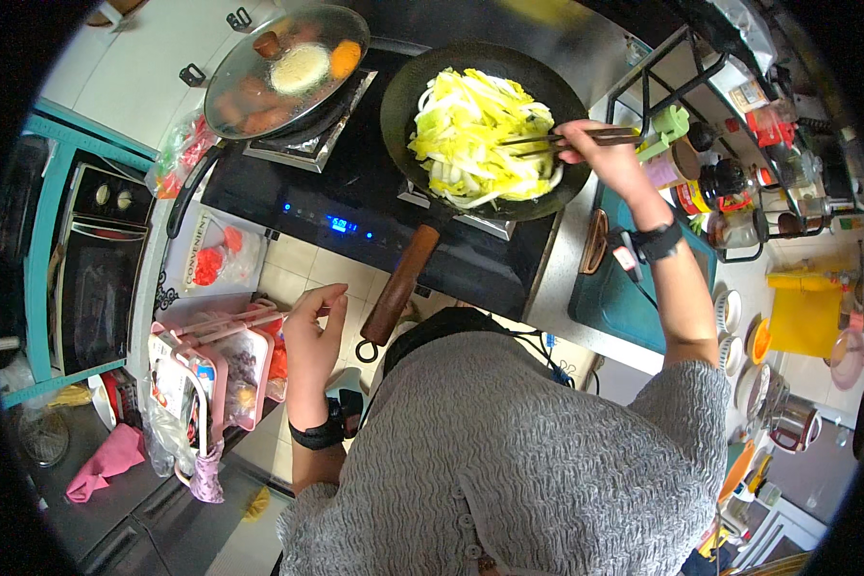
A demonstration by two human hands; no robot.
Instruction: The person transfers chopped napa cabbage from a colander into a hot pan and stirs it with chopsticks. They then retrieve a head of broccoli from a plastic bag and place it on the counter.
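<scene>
My right hand (596, 155) grips a pair of dark chopsticks (529, 145), their tips in the sliced napa cabbage (479, 137). The pale green and white pieces are heaped in a dark wok (403, 93) on the right burner. Its brown wooden handle (402, 288) points back toward me and ends in a metal ring. My left hand (315, 327) hangs left of this handle, apart from it, with the fingers loosely curled and nothing held. Each wrist wears a black strap.
On the left burner, a pan under a glass lid (241, 86) sticks its black handle (191, 191) past the hob's edge. Right of the black hob (468, 252) lie a teal board (619, 295) and a rack (648, 93) of bottles and jars. A pink tiered cart (216, 389) stands at left.
</scene>
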